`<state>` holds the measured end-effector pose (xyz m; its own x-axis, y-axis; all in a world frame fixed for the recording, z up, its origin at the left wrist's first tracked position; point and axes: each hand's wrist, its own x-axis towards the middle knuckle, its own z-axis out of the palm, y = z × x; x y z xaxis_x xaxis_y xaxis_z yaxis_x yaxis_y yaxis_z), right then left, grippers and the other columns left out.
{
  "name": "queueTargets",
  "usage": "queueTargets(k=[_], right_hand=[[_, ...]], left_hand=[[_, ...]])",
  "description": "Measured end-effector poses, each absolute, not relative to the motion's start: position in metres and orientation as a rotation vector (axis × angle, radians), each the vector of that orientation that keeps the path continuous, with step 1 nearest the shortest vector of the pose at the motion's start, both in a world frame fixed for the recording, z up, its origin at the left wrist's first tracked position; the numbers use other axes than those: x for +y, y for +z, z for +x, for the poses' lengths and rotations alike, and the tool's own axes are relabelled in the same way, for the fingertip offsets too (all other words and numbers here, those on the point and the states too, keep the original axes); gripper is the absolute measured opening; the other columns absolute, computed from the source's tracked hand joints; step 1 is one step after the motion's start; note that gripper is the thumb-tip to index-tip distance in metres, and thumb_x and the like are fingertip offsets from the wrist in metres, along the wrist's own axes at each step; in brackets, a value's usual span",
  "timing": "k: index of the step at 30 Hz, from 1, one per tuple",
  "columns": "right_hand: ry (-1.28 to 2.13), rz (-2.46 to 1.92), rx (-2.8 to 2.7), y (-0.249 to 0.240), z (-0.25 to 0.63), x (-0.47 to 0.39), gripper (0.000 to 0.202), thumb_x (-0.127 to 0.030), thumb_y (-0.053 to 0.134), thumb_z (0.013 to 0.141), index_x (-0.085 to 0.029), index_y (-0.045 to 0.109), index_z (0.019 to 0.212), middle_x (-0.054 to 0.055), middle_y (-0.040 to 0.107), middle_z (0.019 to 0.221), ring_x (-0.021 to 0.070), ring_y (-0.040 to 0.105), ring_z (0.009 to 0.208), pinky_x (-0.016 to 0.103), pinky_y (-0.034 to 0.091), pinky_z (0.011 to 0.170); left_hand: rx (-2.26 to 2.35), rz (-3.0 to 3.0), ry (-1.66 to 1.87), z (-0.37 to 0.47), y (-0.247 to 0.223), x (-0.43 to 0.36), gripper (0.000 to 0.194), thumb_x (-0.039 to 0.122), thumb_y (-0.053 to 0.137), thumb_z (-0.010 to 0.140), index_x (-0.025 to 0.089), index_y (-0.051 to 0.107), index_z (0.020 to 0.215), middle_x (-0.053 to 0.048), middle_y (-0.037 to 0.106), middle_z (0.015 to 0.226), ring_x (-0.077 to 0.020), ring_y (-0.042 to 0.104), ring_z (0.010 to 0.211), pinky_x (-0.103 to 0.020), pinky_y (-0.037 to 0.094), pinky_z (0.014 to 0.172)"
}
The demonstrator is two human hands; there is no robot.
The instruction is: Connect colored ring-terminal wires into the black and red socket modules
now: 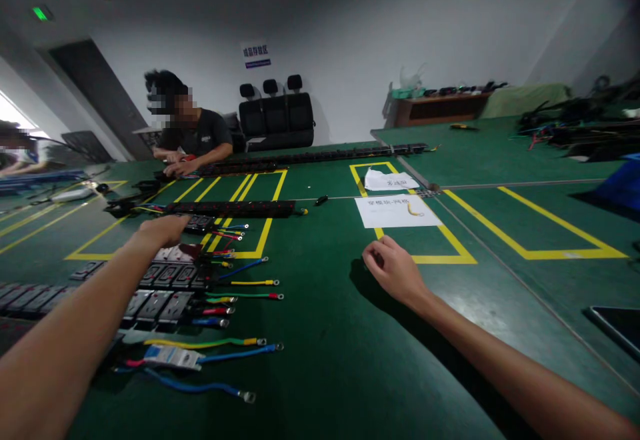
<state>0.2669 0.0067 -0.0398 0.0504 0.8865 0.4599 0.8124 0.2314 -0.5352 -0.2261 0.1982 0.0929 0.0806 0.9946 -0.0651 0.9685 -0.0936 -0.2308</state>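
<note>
My left hand (163,232) reaches over the socket strips at the left, its fingers closed at the end of a black socket module (200,224) with coloured wires; its fingertips are too small to make out clearly. Below it lie rows of socket modules (170,307) whose wires end in ring lugs. Nearer me is a white-labelled bundle (173,357) with blue and yellow-green wires. My right hand (395,270) hovers above or rests on the green table (320,360), fingers curled with nothing visible in them, just below a white paper sheet (395,212).
Long black strips (240,209) lie across the table beyond my left hand. A person (193,137) works at the far side, another (25,150) at the far left. A dark device (620,327) lies at the right edge, near a blue bin (617,183).
</note>
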Motion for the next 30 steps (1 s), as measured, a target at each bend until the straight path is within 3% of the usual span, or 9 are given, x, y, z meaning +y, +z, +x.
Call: queueTargets(k=[5, 12, 16, 20, 26, 30], right_hand=[[0.151, -1.57, -1.758, -0.039, 0.267, 0.006, 0.021, -0.03, 0.051, 0.095, -0.022, 0.063, 0.08, 0.003, 0.057, 0.081, 0.0174, 0.058, 0.068, 0.032, 0.041, 0.065], [0.19, -1.605, -1.747, -0.039, 0.266, 0.008, 0.022, -0.031, 0.05, 0.095, -0.021, 0.063, 0.081, 0.003, 0.056, 0.082, 0.0173, 0.057, 0.068, 0.032, 0.042, 0.066], [0.195, -1.614, -1.747, -0.038, 0.265, 0.008, 0.022, -0.031, 0.05, 0.095, -0.021, 0.063, 0.081, 0.003, 0.056, 0.082, 0.0171, 0.056, 0.068, 0.031, 0.04, 0.064], [0.21, -1.62, -1.755, -0.037, 0.264, 0.008, 0.022, -0.031, 0.05, 0.095, -0.021, 0.063, 0.08, 0.004, 0.056, 0.082, 0.0172, 0.056, 0.068, 0.031, 0.04, 0.064], [0.21, -1.607, -1.778, -0.038, 0.265, 0.009, 0.023, -0.031, 0.049, 0.096, -0.021, 0.063, 0.081, 0.004, 0.056, 0.083, 0.0174, 0.056, 0.069, 0.032, 0.04, 0.064], [0.186, -1.592, -1.786, -0.039, 0.265, 0.009, 0.022, -0.03, 0.048, 0.096, -0.021, 0.061, 0.08, 0.003, 0.056, 0.082, 0.0174, 0.056, 0.069, 0.032, 0.039, 0.064]], left_hand=[[-1.932, -2.124, 0.447, -0.209, 0.079, 0.203, 0.055, 0.015, 0.055, 0.094, 0.016, 0.048, 0.148, -0.021, 0.06, 0.133, -0.0319, 0.059, 0.114, -0.048, 0.046, 0.095], [-1.701, -2.169, 0.526, -0.205, 0.068, 0.219, 0.055, 0.0, 0.039, 0.095, 0.016, 0.049, 0.147, -0.018, 0.059, 0.139, -0.0295, 0.057, 0.122, -0.045, 0.044, 0.098], [-1.559, -2.244, 0.587, -0.21, 0.074, 0.228, 0.047, -0.003, 0.051, 0.09, 0.011, 0.057, 0.135, -0.016, 0.065, 0.134, -0.0256, 0.059, 0.12, -0.037, 0.044, 0.095], [-1.453, -2.295, 0.664, -0.214, 0.083, 0.224, 0.055, -0.001, 0.064, 0.084, 0.011, 0.055, 0.137, -0.016, 0.066, 0.133, -0.0232, 0.061, 0.114, -0.034, 0.044, 0.091], [-1.326, -2.332, 0.655, -0.196, 0.093, 0.21, 0.056, 0.019, 0.07, 0.087, 0.011, 0.055, 0.14, -0.015, 0.065, 0.127, -0.0239, 0.062, 0.104, -0.035, 0.046, 0.089], [-1.233, -2.405, 0.617, -0.166, 0.099, 0.201, 0.056, 0.03, 0.071, 0.085, 0.016, 0.058, 0.138, -0.013, 0.063, 0.123, -0.025, 0.062, 0.109, -0.031, 0.047, 0.092]])
